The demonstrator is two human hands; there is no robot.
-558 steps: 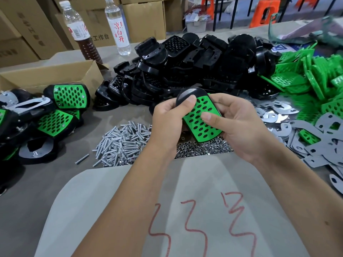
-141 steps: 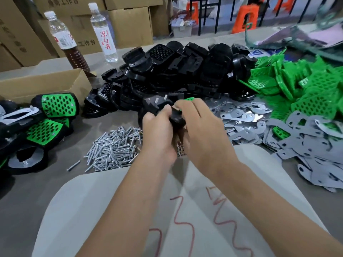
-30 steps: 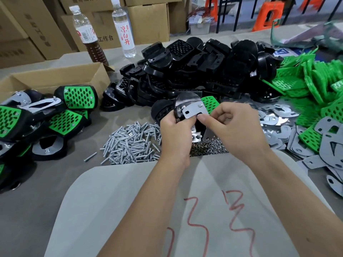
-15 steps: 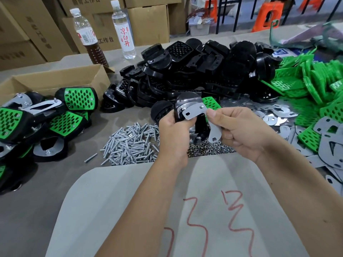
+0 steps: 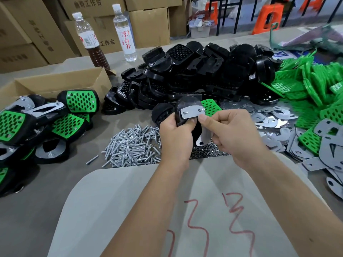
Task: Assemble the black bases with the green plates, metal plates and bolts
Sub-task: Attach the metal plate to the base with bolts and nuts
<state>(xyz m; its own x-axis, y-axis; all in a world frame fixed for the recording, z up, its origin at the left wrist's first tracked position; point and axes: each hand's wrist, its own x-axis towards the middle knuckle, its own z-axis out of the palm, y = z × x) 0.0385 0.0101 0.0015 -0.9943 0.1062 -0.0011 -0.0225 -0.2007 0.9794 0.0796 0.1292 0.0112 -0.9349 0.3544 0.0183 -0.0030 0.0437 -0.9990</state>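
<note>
My left hand (image 5: 176, 138) grips a black base (image 5: 187, 105) held upright above the table. A metal plate (image 5: 192, 113) lies across the base's back, with two bolt ends showing in its holes. My right hand (image 5: 230, 132) pinches that plate at its right corner with thumb and forefinger. A second metal plate (image 5: 203, 138) hangs down from inside my right hand. Behind the base stands a green perforated plate (image 5: 211, 108). Loose bolts (image 5: 131, 145) and small nuts (image 5: 207, 152) lie heaped below my hands.
A pile of black bases (image 5: 194, 71) fills the table's back. Green plates (image 5: 315, 89) and loose metal plates (image 5: 278, 125) spread on the right. Finished assemblies (image 5: 46, 123) lie left, before a cardboard box (image 5: 55, 84) and two bottles (image 5: 122, 32). A grey sheet (image 5: 167, 210) covers the near edge.
The metal plate now sits flat on the base's back with bolt ends through its holes. My right hand moved up from the hanging plate to pinch the seated plate's corner.
</note>
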